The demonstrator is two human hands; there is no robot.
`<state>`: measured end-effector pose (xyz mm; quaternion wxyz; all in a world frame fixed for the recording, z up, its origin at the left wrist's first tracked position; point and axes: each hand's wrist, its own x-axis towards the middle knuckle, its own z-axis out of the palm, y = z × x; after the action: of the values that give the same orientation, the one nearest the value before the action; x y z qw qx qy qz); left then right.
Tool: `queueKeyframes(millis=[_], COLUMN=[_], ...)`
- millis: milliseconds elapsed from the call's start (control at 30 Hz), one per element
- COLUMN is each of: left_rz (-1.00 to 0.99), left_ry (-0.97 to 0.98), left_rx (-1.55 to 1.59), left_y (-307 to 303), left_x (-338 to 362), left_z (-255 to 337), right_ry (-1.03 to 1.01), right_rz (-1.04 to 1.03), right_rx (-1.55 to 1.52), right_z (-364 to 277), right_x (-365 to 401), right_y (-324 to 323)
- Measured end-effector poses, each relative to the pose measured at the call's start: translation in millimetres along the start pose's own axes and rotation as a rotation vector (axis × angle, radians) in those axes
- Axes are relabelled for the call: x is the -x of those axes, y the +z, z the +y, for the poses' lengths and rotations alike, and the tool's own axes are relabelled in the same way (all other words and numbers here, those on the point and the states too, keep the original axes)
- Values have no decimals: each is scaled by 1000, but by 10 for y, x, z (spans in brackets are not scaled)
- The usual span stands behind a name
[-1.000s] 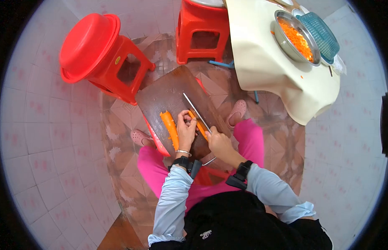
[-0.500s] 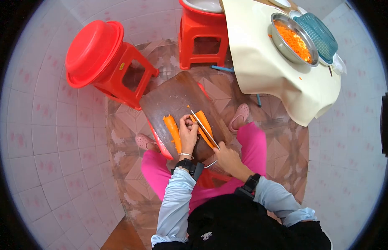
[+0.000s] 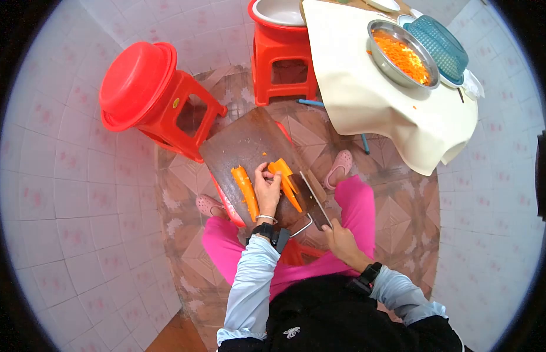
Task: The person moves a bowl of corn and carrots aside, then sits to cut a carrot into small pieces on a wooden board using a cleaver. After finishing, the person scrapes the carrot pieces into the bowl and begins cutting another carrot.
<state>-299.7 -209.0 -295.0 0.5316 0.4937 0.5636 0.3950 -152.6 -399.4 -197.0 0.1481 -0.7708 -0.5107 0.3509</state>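
Note:
A dark wooden cutting board (image 3: 243, 144) rests over my knees. On it lie a long carrot piece (image 3: 245, 190) at the left and several sliced carrot strips (image 3: 286, 179) at the right. My left hand (image 3: 267, 190) presses down between them, fingertips touching the strips. My right hand (image 3: 340, 237) grips the handle of a knife (image 3: 316, 199), whose blade lies flat at the board's right edge, clear of the carrot.
A red stool with an upturned red basin (image 3: 138, 82) stands at the left. A second red stool (image 3: 285, 56) carries a bowl. On the cloth-covered table (image 3: 373, 111) sit a metal bowl of chopped carrot (image 3: 402, 56) and a teal basket (image 3: 443, 44).
The knife has been drawn back out of the carrot toward me and to the right, and now lies flat. The carrot strips have fallen apart. My left hand stayed put.

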Motion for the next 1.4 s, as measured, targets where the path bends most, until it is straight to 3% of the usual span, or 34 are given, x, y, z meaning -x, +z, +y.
queueKeyframes(millis=[100, 167, 233, 300, 367, 400, 500, 633, 667, 767, 967, 1067, 1400], left_rz=[39, -24, -2, 163, 362, 406, 384, 375, 363, 377, 402, 318, 199], left_ry=[68, -17, 22, 23, 259, 208, 195, 156, 13, -118, 4, -131, -33], left_rx=[-146, 166, 191, 81, -356, -390, -647, -691, -576, -444, -334, 74, 155], left_y=[33, 6, -81, -291, -579, -690, -794, -677, -635, -542, -432, -481, -518], left_x=[28, 96, 206, 284, 278, 275, 254, 204, 206, 192, 195, 169, 174], left_z=[58, 108, 131, 123, 35, 10, 31, -12, 42, -3, -155, -90, -86], right_ry=[-22, -27, -37, -45, -96, -98, -118, -104, -101, -101, -76, -99, -158], right_rz=[73, 108, 92, 79, 4, -3, -46, -101, -107, -108, -128, -126, -89], right_rx=[-39, -92, -109, -125, -185, -188, -145, -114, -121, -102, -78, -42, 28], right_z=[32, 9, -9, -56, -184, -240, -423, -572, -607, -696, -697, -691, -690], right_x=[-79, -106, -118, -142, -161, -195, -379, -653, -693, -696, -707, -695, -685], right_y=[-48, -83, -68, -78, -77, -44, 81, 261, 294, 385, 405, 358, 308])
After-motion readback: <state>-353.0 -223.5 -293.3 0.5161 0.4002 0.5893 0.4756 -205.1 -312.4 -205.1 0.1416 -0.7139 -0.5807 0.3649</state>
